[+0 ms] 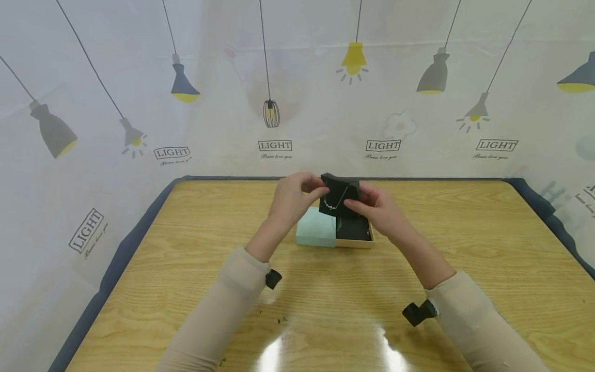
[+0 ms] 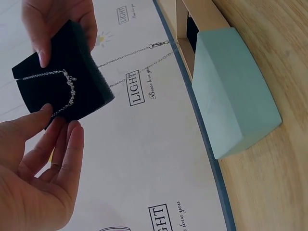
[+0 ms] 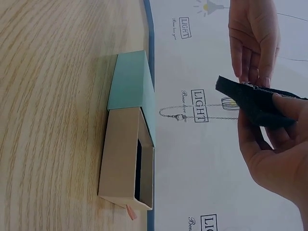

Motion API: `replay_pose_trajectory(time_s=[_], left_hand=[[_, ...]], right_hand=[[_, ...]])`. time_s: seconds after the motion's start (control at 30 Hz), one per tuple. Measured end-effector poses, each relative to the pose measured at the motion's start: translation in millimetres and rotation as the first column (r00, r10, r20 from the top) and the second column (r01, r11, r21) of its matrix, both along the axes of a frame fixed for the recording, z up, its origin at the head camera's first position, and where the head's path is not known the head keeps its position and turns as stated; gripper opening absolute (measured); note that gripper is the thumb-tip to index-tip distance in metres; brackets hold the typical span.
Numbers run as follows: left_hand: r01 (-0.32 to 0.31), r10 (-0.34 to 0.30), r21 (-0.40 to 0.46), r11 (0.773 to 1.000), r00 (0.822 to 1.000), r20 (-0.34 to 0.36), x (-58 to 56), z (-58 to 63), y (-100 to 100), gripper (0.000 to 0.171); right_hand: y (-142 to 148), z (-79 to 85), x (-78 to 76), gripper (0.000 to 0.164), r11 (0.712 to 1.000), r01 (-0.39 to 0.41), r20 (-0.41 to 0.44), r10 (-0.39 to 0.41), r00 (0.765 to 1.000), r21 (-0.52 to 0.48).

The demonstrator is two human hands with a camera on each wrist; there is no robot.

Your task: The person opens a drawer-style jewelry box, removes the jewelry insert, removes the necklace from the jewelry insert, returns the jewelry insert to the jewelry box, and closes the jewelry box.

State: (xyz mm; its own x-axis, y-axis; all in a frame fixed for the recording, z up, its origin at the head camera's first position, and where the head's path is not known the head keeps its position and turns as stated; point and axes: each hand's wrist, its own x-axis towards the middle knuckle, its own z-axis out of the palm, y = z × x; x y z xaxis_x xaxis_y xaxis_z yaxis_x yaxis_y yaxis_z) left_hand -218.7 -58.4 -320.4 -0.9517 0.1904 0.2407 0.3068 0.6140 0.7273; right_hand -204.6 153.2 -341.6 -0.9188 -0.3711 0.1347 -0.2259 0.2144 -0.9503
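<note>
A black jewelry pad (image 1: pixel 338 196) with a silver chain necklace (image 2: pixel 71 91) across its front is held up above an open box. My left hand (image 1: pixel 294 199) pinches the pad's left edge, where the chain passes under the thumb. My right hand (image 1: pixel 383 209) grips the opposite side, thumb on the front face and fingers behind. From behind the pad the rest of the chain hangs in a loop with a clasp (image 3: pixel 179 117). Below, the box has a mint-green sleeve (image 1: pixel 316 227) partly over a beige drawer (image 3: pixel 122 154), which has a black lining (image 1: pixel 353 228).
The box stands on a wood-grain table (image 1: pixel 223 227) near its far edge. Behind hangs a pale backdrop (image 1: pixel 316 103) printed with lamps and lettering. A ribbon tab (image 3: pixel 131 212) sticks out of the drawer's end. Small dark specks (image 1: pixel 281 321) lie toward the front.
</note>
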Motion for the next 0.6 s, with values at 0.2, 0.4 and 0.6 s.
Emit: replay_pose_trajectory(time_s=[0.2, 0.4, 0.6], left_hand=[[0.003, -0.005, 0.043, 0.999, 0.999, 0.04, -0.8, -2.2, -0.8, 0.015], [0.01, -0.015, 0.072, 0.997, 0.998, 0.065, -3.1, -5.3, -1.6, 0.015], [0.03, -0.037, 0.095, 0.995, 0.997, 0.072, -3.2, -6.5, -2.0, 0.016]], right_hand=[[-1.4, -2.2, -1.4, 0.039, 1.0, -0.007, -0.031, 0.007, 0.999, 0.005], [-2.6, -3.6, -1.1, 0.037, 1.0, -0.016, -0.037, 0.016, 0.999, 0.013], [-3.1, -3.5, -0.6, 0.037, 0.999, -0.023, -0.058, 0.025, 0.998, 0.035]])
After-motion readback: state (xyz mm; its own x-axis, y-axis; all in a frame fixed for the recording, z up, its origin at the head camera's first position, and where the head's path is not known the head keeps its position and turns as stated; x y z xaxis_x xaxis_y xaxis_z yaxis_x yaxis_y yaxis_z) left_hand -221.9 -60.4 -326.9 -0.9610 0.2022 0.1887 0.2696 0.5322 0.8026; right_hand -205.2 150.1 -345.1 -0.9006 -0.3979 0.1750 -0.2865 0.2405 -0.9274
